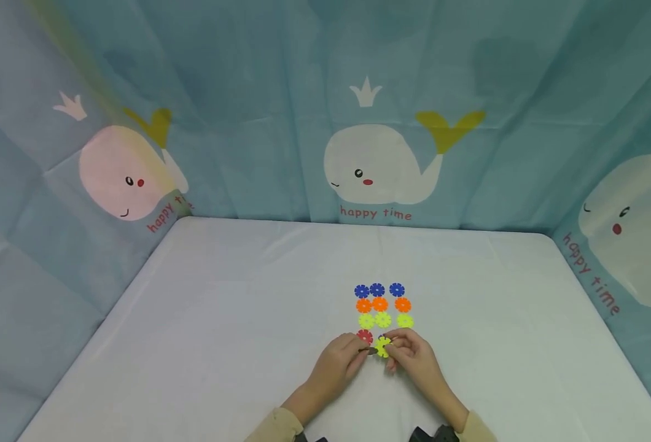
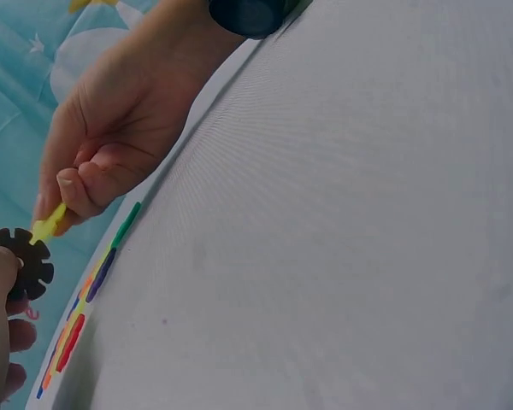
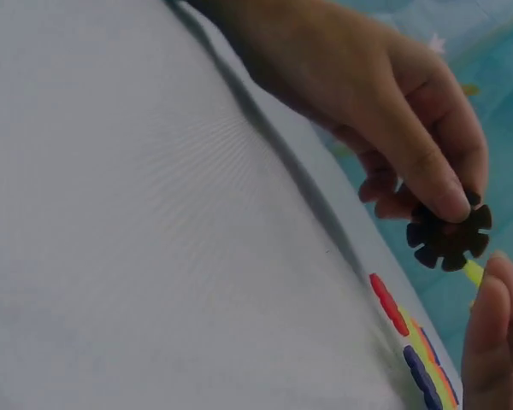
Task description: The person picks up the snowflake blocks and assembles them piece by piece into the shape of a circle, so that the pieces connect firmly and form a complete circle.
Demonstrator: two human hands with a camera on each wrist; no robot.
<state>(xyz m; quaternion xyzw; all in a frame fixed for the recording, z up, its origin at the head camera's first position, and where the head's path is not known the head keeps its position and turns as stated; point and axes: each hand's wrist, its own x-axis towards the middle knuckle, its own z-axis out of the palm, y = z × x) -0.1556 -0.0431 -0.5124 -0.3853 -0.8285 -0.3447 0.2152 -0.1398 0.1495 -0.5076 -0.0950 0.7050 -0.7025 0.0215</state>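
Near the front middle of the table, my left hand [image 1: 338, 361] pinches a dark notched plastic disc [image 2: 24, 263] by its edge. My right hand [image 1: 416, 358] grips a yellow notched disc [image 1: 382, 347] between thumb and fingers. The two discs meet at their rims, turned crosswise to each other, held above the tabletop. In the left wrist view the right hand [image 2: 124, 128] comes in from the top with the yellow disc's edge showing. Just beyond the hands lies a red disc [image 1: 365, 336]; a dark blue disc [image 2: 101, 275] and a green disc [image 2: 126, 224] are largely hidden in the head view.
Farther back on the white table [image 1: 220, 319] lie rows of flat notched discs: yellow-green discs [image 1: 383, 320], orange discs [image 1: 379, 304] and blue discs [image 1: 378, 290]. A blue curtain [image 1: 259, 153] printed with whales surrounds the table's back and sides.
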